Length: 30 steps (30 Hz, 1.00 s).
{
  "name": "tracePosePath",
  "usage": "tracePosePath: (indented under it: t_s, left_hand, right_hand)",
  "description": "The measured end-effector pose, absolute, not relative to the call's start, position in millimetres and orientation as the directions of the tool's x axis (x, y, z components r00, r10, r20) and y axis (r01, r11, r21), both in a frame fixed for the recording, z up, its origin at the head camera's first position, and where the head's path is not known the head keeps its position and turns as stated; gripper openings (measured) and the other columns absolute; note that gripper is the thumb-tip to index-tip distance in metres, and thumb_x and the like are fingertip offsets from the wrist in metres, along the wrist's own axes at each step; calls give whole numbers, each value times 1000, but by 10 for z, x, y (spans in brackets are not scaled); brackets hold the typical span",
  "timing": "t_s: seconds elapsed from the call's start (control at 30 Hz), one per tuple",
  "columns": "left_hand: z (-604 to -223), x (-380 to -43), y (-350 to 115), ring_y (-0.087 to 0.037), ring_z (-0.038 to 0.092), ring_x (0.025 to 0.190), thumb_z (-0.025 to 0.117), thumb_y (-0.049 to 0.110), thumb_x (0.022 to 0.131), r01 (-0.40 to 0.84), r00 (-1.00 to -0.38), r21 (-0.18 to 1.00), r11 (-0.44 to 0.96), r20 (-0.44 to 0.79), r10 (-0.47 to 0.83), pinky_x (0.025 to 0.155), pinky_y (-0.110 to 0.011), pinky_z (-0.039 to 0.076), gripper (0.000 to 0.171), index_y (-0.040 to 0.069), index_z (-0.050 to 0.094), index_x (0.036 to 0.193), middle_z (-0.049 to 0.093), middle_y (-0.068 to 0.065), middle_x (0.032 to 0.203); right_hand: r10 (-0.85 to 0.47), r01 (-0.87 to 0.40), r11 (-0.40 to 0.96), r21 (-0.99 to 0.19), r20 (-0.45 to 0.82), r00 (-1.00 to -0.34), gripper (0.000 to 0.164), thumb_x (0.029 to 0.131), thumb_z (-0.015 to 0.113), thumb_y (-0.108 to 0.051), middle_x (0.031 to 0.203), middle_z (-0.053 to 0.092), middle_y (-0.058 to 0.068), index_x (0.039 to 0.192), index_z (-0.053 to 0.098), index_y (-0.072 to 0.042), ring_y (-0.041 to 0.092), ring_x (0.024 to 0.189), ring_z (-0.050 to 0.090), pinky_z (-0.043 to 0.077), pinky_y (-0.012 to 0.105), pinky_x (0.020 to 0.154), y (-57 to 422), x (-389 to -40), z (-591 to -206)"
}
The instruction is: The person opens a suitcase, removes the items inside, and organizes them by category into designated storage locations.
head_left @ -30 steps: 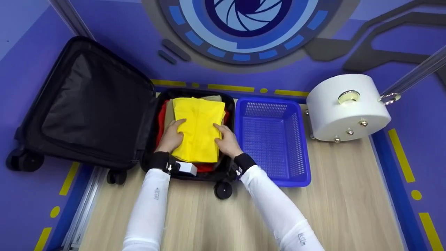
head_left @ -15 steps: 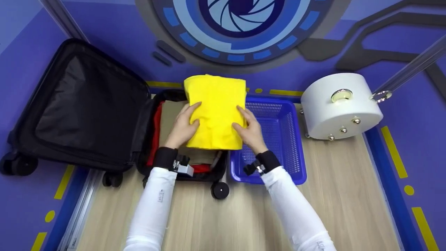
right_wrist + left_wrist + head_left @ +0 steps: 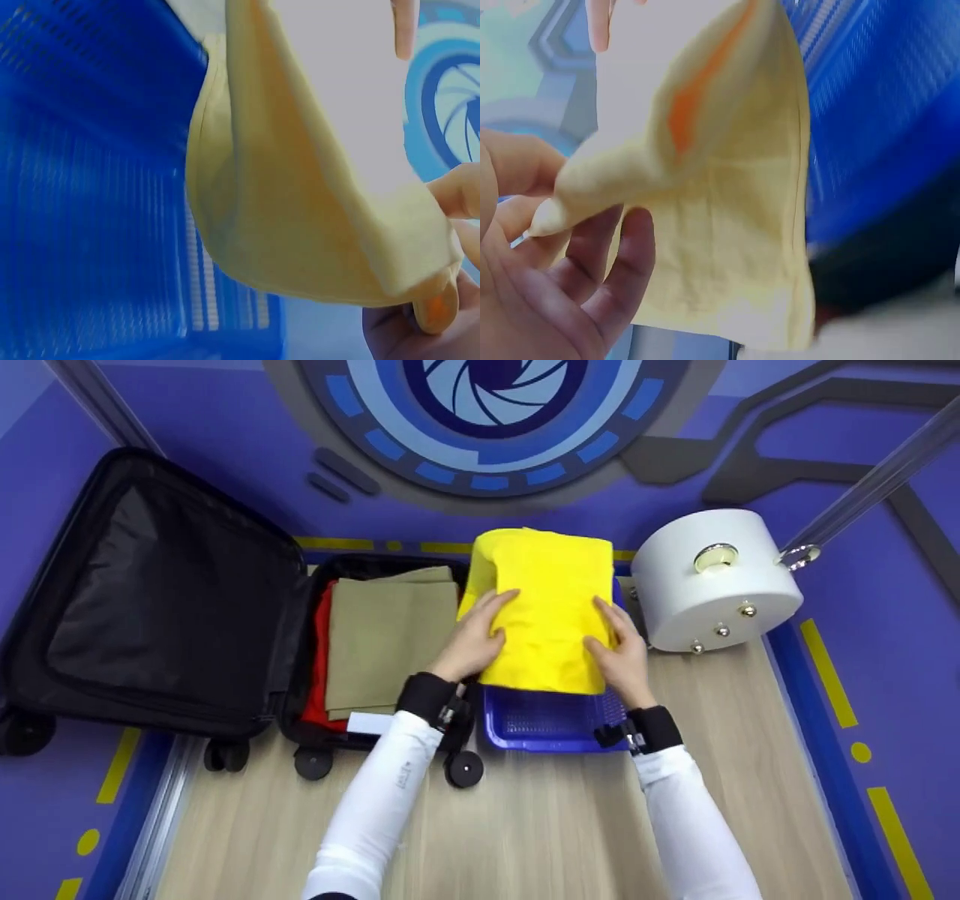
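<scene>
A folded yellow garment (image 3: 555, 607) is held up over the blue plastic basket (image 3: 551, 739), hiding most of it. My left hand (image 3: 472, 637) grips its left edge, thumb on top; the left wrist view shows fingers curled beneath the cloth (image 3: 727, 247). On the opposite edge my right hand (image 3: 622, 652) pinches the fabric in the same way. A loose layer hangs below it in the right wrist view, beside the basket wall (image 3: 90, 225). To the left, the open black suitcase (image 3: 296, 660) contains folded khaki clothing (image 3: 394, 637) on top of red cloth (image 3: 319, 652).
The suitcase's raised lid (image 3: 172, 607) leans toward the left wall. A white drum-shaped bag (image 3: 712, 585) with metal studs stands right of the basket. Behind everything rises a blue decorated wall (image 3: 225, 427). Wood-patterned flooring (image 3: 525, 825) lies in front.
Both hands have lifted the yellow garment from the suitcase and carried it right, over the basket. The khaki clothing beneath it is now exposed. The head view has shifted slightly.
</scene>
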<state>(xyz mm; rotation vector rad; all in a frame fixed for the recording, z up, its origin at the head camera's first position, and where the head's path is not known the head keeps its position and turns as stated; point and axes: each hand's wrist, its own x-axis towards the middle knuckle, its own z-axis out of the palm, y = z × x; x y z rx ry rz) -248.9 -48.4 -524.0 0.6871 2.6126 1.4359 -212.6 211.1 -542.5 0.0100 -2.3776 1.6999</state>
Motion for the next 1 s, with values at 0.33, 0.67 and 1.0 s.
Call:
tracePosePath:
  t_s: [0.33, 0.67, 1.0]
  left_hand:
    - [-5206, -2408, 73, -23, 35, 152, 51, -3, 102, 384, -830, 833, 398, 122, 545, 118, -36, 37, 64, 22, 42, 160, 32, -9, 168]
    - [-5757, -2383, 54, -29, 32, 153, 56, 5, 95, 152, -851, 685, 713, -276, 447, 121, -36, 32, 72, 6, 31, 163, 26, -17, 169]
    - [-5837, -2262, 128, -34, 66, 91, 67, 20, 94, 82, -827, 545, 834, -430, 362, 82, -38, 56, 41, -8, 64, 124, 29, -37, 158]
  right_hand:
    - [314, 40, 174, -984, 17, -949, 69, 93, 54, 12, 166, 37, 6, 158, 44, -9, 20, 153, 30, 26, 36, 124, 2436, -1889, -5646]
    - [128, 94, 440, -893, -42, -991, 69, 90, 54, 13, 164, 36, 20, 156, 44, -2, 34, 155, 27, 24, 48, 124, 2442, -1842, -5942]
    - [-32, 189, 656, -731, -277, -960, 62, 101, 58, -10, 158, 35, 36, 153, 35, 15, 48, 149, 31, 24, 55, 123, 2426, -1933, -5981]
